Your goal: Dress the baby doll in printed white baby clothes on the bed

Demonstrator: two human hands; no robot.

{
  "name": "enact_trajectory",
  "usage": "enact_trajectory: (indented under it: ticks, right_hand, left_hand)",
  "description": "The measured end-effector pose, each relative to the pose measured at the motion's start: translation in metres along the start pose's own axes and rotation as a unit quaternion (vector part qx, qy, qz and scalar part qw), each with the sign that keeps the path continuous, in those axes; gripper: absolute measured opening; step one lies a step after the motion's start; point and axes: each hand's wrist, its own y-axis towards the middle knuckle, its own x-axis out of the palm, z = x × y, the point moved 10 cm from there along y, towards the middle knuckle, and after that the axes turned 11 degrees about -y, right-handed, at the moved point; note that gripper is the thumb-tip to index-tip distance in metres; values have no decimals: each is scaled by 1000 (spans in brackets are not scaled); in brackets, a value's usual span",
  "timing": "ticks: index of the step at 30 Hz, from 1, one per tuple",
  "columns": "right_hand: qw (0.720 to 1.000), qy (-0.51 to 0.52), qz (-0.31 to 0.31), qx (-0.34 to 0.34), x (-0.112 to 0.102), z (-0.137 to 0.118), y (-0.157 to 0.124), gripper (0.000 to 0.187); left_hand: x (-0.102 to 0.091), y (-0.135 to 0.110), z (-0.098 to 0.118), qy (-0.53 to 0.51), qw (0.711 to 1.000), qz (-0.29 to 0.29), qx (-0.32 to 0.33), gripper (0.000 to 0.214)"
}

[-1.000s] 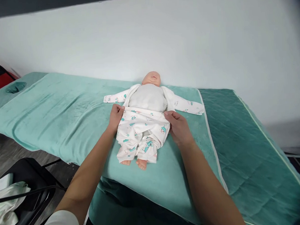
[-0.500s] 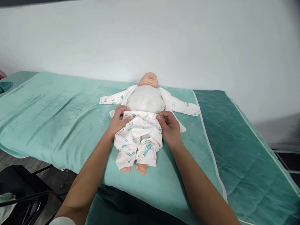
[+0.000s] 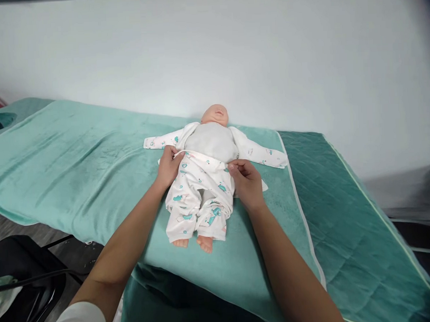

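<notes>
A baby doll lies on its back on a light green towel, head toward the wall, grey torso bare. It wears white patterned trousers and an open matching jacket with sleeves spread out. My left hand is closed on the left side of the trousers' waistband. My right hand is closed on the right side of the waistband. The doll's bare feet stick out of the trouser legs.
The towel covers a long padded table; a darker green quilted cover shows to the right. A white wall runs right behind. A black chair with pale cloth stands at lower left on the floor.
Both hands have slid the waistband up the doll's belly, the left side higher than the right. The camera has shifted slightly.
</notes>
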Motion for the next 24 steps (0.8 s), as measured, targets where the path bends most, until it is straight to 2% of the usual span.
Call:
enact_trajectory:
  ticks: [3, 6, 9, 12, 19, 24]
  right_hand:
    - [996, 52, -10, 69, 0, 18, 3, 26]
    - [985, 129, -6, 114, -3, 29, 6, 27]
    - [978, 178, -10, 107, -6, 27, 10, 29]
    - [977, 194, -31, 84, -6, 22, 12, 31]
    - [987, 141, -53, 55, 3, 22, 10, 29]
    - [998, 45, 23, 32, -10, 26, 13, 25]
  left_hand:
    - [-4, 11, -17, -28, 998, 35, -51, 24]
    - [-3, 13, -28, -53, 994, 39, -88, 26]
    - [0, 9, -27, -51, 994, 24, -89, 26]
    - [8, 3, -21, -25, 997, -19, -77, 25]
    - [20, -2, -18, -35, 993, -80, -85, 25]
    - [22, -2, -17, -44, 991, -92, -85, 27]
